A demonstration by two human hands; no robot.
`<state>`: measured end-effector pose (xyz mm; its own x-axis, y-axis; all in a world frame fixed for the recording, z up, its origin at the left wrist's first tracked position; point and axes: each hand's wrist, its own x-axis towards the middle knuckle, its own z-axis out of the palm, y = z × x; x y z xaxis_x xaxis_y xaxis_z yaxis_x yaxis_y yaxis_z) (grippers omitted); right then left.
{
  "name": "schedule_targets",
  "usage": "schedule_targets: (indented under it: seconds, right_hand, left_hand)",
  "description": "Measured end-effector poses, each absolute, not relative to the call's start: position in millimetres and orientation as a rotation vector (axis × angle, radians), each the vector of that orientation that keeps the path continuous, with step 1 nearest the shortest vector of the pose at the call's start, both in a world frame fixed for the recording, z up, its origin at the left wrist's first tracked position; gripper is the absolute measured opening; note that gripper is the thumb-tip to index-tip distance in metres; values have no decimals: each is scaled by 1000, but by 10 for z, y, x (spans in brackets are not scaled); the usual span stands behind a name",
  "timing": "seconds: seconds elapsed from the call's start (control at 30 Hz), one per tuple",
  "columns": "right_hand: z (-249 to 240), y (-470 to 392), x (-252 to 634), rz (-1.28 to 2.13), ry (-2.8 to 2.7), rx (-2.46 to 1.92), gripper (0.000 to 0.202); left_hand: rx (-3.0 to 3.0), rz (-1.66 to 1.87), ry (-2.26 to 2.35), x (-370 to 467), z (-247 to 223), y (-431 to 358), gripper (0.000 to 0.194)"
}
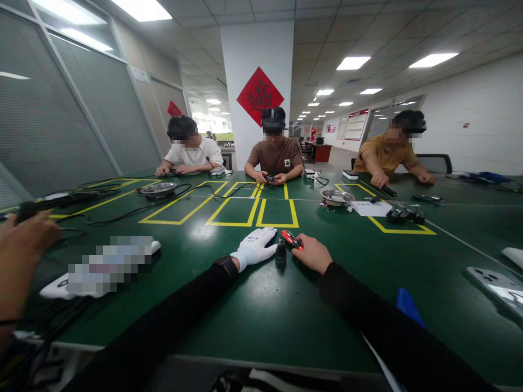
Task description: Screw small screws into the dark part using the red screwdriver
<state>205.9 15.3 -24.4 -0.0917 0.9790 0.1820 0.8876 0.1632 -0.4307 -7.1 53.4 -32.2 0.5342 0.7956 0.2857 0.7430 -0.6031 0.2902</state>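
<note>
My left hand [256, 247], in a white glove, lies on the green table with its fingers stretched toward a small black bottle-shaped object [280, 251]. That object stands upright between my two hands. My bare right hand [312, 253] rests on the table just right of it, fingers closed round the near end of a red and black tool [292, 239]. The tool's far end points up and left, above the black object.
Yellow tape rectangles [278, 225] mark the green table [253, 310]. Metal bowls [337, 197], black clamp-like parts [404, 214] and cables lie farther off. Phones lie left and right, a blue object [408, 306] near my right sleeve. Several people sit around; one's hand [30, 234] reaches in at left.
</note>
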Motion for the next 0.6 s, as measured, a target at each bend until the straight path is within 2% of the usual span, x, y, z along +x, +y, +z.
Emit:
schedule_targets:
  seconds: [0.17, 0.27, 0.47, 0.6]
  right_hand:
    - [-248, 160, 2063, 315, -1999, -1756, 22]
    - [-245, 147, 2083, 350, -1985, -1732, 22]
    - [-254, 134, 2091, 433, -1867, -1652, 18]
    - [-252, 155, 2074, 668, -1572, -1465, 16]
  left_hand:
    - [2488, 768, 972, -18, -294, 585, 38]
    - [2241, 762, 880, -70, -275, 610, 37]
    - [1762, 910, 1135, -156, -282, 717, 58]
    - [1563, 917, 1047, -123, -318, 795, 76]
